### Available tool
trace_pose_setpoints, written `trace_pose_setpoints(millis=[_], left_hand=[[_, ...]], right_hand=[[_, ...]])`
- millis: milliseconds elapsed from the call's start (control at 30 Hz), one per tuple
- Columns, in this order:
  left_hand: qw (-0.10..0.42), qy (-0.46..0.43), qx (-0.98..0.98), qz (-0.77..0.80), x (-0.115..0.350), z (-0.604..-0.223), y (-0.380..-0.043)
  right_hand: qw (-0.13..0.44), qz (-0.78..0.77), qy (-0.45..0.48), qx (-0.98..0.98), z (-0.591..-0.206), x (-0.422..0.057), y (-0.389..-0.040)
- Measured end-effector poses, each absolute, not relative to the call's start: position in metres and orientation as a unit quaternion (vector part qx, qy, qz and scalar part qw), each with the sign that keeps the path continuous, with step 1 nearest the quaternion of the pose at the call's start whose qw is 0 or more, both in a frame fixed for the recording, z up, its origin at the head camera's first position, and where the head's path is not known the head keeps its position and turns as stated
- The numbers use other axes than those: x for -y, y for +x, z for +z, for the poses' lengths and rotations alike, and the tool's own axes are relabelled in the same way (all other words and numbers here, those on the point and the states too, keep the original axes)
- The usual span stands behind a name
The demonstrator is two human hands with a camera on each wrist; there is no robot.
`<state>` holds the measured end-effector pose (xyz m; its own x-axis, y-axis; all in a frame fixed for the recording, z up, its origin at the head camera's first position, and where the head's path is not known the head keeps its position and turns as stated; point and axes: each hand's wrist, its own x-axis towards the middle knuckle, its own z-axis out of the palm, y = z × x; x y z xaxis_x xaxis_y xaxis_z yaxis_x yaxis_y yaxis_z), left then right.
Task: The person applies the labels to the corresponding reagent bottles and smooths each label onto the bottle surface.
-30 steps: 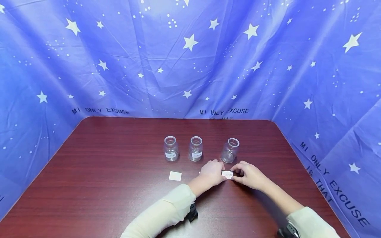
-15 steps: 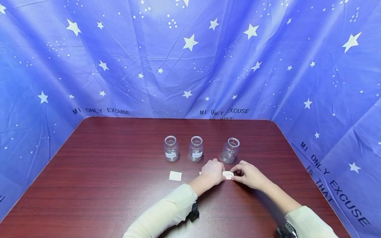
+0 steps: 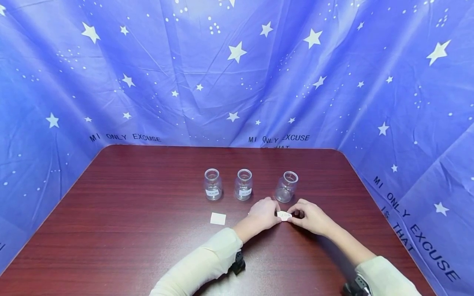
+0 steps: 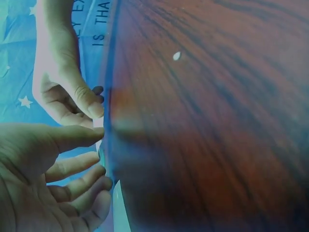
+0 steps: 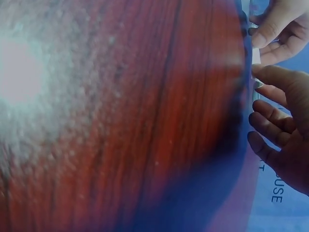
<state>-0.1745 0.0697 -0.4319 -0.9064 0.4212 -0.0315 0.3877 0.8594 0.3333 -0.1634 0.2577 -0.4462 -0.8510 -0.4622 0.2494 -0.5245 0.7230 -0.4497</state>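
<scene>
A small white label [image 3: 284,216] with writing on it spans the gap between both hands in the head view. My left hand [image 3: 263,213] pinches its left edge between thumb and fingers. The right hand [image 3: 311,217] pinches the opposite edge the same way. Fingers cover the label's ends, and in the right wrist view only a thin white strip of the label [image 5: 256,56] shows. Just behind the hands stands a clear glass jar [image 3: 286,189] with no label visible on its front. Two similar jars to its left, the middle one [image 3: 243,181] and the left one [image 3: 212,181], carry white labels low down.
A blank white piece of paper [image 3: 218,218] lies on the dark red wooden table [image 3: 148,197], left of the hands. Blue star-printed cloth [image 3: 207,82] hangs along the table's back and right side.
The label, earlier nearly flat and rectangular between the fingers, now looks slightly bent and a little higher. Both hands have barely shifted; jars and loose paper are unmoved.
</scene>
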Motion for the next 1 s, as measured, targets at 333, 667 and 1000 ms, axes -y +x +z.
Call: trace_pose_setpoints(millis=[333,667,1000], left_hand=[[0.055,0.211,-0.943,0.249,-0.058,-0.425,-0.178],[0.084,0.208,-0.927,0.302,-0.051,-0.423,-0.179],[0.084,0.195,-0.912,0.350,-0.048,-0.424,-0.178]], right_hand=[[0.072,0.283,0.265,0.919,-0.442,-0.257,-0.164],[0.090,0.287,0.242,0.922,-0.440,-0.254,-0.164],[0.154,0.302,0.242,0.909,-0.441,-0.250,-0.166]])
